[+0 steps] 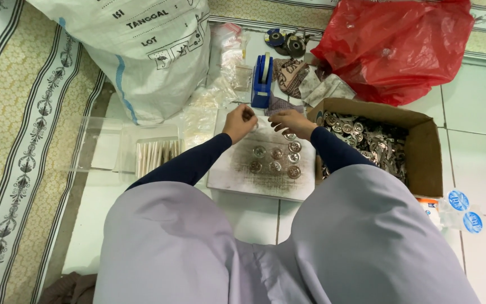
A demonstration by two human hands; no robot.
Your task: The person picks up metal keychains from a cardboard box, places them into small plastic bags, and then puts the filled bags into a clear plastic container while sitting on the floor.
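A worn white board (237, 174) lies on the tiled floor in front of my knees, with several round metal discs (277, 159) set out on it in rows. My left hand (239, 120) hovers over the board's far left corner, fingers pinched on something small that I cannot make out. My right hand (289, 121) is over the board's far edge, fingers curled down just above the discs. A brown cardboard box (426, 157) full of shiny metal pieces (369, 141) stands right of the board. Both arms wear dark blue sleeves.
A blue tape dispenser (262, 81) stands beyond the board. A large white woven sack (142, 50) is at the back left, a red plastic bag (395, 48) at the back right. A clear plastic container (136, 149) sits left; plastic cups (459, 209) lie right. Patterned mat at left.
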